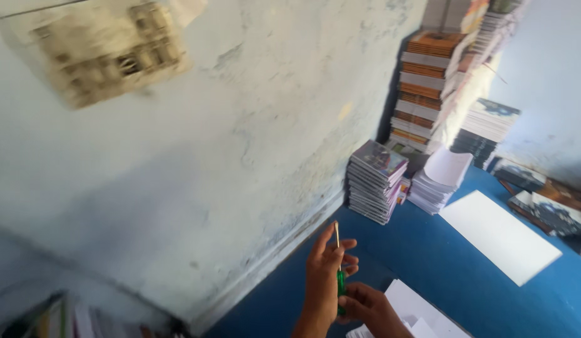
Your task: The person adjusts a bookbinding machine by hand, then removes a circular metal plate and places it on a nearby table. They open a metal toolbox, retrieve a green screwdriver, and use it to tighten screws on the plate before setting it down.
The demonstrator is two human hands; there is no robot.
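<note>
Blue cloth covers the table [428, 250], which meets a scuffed, pale plaster wall [240, 125]. Low in the frame, the left hand [325, 275] and right hand [369, 307] both close around a green-handled tool [340, 281] with a thin pale shaft pointing up. White sheets [498, 235] lie near, and stacks of booklets [373, 181] stand against the wall.

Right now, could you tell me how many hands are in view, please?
2. The left hand is raised at bottom centre, fingers on a thin stick with a green handle; the right hand grips it just below. None seem hidden.
</note>
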